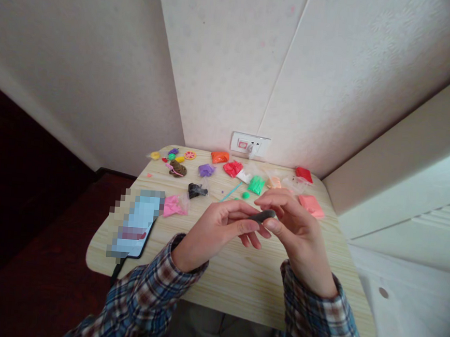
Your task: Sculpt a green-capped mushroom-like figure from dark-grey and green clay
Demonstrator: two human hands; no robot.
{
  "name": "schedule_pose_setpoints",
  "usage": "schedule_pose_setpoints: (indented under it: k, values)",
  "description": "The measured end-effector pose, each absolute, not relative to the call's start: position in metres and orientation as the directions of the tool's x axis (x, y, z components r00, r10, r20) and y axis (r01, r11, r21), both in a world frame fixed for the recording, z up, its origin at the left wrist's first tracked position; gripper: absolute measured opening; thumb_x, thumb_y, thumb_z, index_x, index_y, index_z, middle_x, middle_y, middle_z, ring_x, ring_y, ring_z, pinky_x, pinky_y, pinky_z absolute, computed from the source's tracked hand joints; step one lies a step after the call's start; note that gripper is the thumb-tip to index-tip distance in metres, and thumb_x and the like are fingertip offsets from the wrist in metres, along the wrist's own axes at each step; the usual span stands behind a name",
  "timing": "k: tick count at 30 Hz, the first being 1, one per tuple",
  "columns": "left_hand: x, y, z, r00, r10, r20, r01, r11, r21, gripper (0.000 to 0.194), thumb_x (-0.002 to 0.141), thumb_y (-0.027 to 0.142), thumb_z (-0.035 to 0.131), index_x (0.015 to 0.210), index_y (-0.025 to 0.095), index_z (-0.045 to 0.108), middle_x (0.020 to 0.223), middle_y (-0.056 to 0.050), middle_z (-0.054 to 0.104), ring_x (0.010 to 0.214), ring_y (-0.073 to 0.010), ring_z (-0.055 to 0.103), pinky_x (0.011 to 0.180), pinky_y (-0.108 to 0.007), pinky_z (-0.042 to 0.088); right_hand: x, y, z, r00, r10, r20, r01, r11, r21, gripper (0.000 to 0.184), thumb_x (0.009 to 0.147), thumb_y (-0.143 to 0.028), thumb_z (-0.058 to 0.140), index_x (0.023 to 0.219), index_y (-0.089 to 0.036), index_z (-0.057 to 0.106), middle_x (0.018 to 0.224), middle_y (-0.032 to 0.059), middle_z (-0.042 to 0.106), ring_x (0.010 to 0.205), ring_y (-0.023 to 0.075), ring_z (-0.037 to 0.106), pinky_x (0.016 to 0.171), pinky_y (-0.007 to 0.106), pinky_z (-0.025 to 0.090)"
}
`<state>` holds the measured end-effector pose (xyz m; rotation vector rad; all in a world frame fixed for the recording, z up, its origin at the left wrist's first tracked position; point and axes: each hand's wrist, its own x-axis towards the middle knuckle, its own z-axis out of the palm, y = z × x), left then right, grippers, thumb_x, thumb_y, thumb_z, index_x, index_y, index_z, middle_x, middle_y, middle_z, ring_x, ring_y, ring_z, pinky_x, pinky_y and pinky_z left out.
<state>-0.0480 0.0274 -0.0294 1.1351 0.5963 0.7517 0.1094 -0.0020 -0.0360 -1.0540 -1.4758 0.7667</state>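
Observation:
A small dark grey roll of clay [262, 215] is held above the light wooden table [235, 278] between both my hands. My left hand [214, 232] pinches its left end with thumb and fingers. My right hand [296, 231] closes on its right end, thumb underneath. Both wrists wear plaid sleeves. Behind the hands lie several small bags of coloured clay: pink [173, 205], black [197, 190], green [256, 184], red [232, 168], orange [220, 156], purple [206, 170] and salmon [311, 205].
A phone [137, 224] lies at the table's left front edge. Small clay shapes [177, 168] sit at the far left corner, a thin teal stick [231, 192] near the middle. A wall socket [249, 144] is behind the table; a white cabinet [412, 214] stands right.

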Motion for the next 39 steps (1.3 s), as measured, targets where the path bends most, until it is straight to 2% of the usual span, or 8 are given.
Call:
schedule_pose_setpoints:
  k: [8,14,18,22,26,32,35,39]
  values:
    - [-0.051,0.026,-0.035,0.754,0.647,-0.108,-0.272,0.458,0.846,0.038,0.074,0.046,0.069,0.092,0.013,0.064,0.076,-0.008,0.071,0.058,-0.0131,0.063,0.057,-0.023,0.045,0.11,-0.003,-0.033,-0.069,0.906,0.417,0.147,0.422,-0.894,0.021,0.08,-0.045,0.061,0.087,-0.025,0.068,0.097,0.0049,0.063,0.098,0.022,0.056,0.086,0.039,0.047]
    - [-0.048,0.024,-0.032,0.742,0.665,-0.09,-0.27,0.419,0.867,0.045,0.072,0.047,0.07,0.1,0.013,0.06,0.079,-0.008,0.071,0.059,-0.0129,0.064,0.056,-0.022,0.047,0.108,-0.002,-0.038,0.019,0.907,0.421,0.116,0.416,-0.902,0.01,0.083,-0.033,0.06,0.081,-0.025,0.066,0.085,0.0011,0.062,0.087,0.0168,0.057,0.081,0.032,0.046]
    - [-0.048,0.02,-0.031,0.658,0.751,-0.057,-0.222,0.265,0.938,0.029,0.08,0.036,0.065,0.095,0.011,0.062,0.069,-0.003,0.067,0.056,-0.0117,0.063,0.055,-0.021,0.049,0.108,-0.004,-0.037,-0.023,0.907,0.421,0.129,0.42,-0.898,0.015,0.083,-0.037,0.06,0.089,-0.024,0.064,0.087,0.0018,0.061,0.088,0.0176,0.057,0.08,0.033,0.047]
    - [-0.051,0.018,-0.031,0.637,0.77,-0.01,-0.092,0.09,0.992,0.03,0.09,0.035,0.049,0.101,0.01,0.063,0.071,-0.006,0.068,0.059,-0.0138,0.066,0.055,-0.022,0.051,0.11,-0.009,-0.032,-0.051,0.9,0.433,0.283,0.429,-0.858,0.01,0.083,-0.032,0.061,0.087,-0.023,0.062,0.085,0.0021,0.062,0.085,0.0173,0.057,0.077,0.032,0.047]
    - [-0.057,0.015,-0.036,0.57,0.82,0.054,0.108,-0.139,0.984,0.027,0.083,0.031,0.061,0.104,0.014,0.063,0.084,-0.005,0.071,0.076,-0.0164,0.068,0.071,-0.025,0.053,0.115,-0.018,-0.034,-0.08,0.915,0.396,0.452,0.388,-0.803,0.01,0.084,-0.03,0.06,0.09,-0.022,0.063,0.088,0.0032,0.063,0.085,0.0175,0.058,0.077,0.033,0.048]
    - [-0.069,-0.009,-0.071,0.518,0.824,0.23,0.383,-0.464,0.799,0.021,0.084,0.022,0.058,0.104,0.016,0.062,0.095,-0.006,0.07,0.081,-0.0159,0.067,0.079,-0.028,0.054,0.124,-0.041,-0.074,-0.08,0.965,0.248,0.58,0.248,-0.776,0.013,0.085,-0.033,0.057,0.087,-0.021,0.063,0.083,0.0038,0.066,0.08,0.0187,0.062,0.071,0.032,0.05]
    - [-0.077,-0.019,-0.09,0.546,0.757,0.359,0.42,-0.618,0.664,0.023,0.087,0.018,0.052,0.108,0.017,0.062,0.107,-0.008,0.068,0.099,-0.0179,0.063,0.091,-0.032,0.051,0.124,-0.047,-0.102,-0.036,0.98,0.194,0.647,0.171,-0.743,0.013,0.088,-0.03,0.052,0.088,-0.02,0.06,0.086,0.0052,0.064,0.081,0.0195,0.061,0.073,0.034,0.05]
    - [-0.09,-0.013,-0.096,0.567,0.698,0.437,0.42,-0.701,0.576,0.023,0.087,0.013,0.05,0.104,0.018,0.064,0.107,-0.007,0.068,0.099,-0.0178,0.063,0.09,-0.032,0.052,0.124,-0.043,-0.125,0.051,0.977,0.206,0.757,0.096,-0.647,0.011,0.087,-0.029,0.052,0.084,-0.019,0.055,0.085,0.007,0.061,0.082,0.0218,0.058,0.074,0.038,0.05]
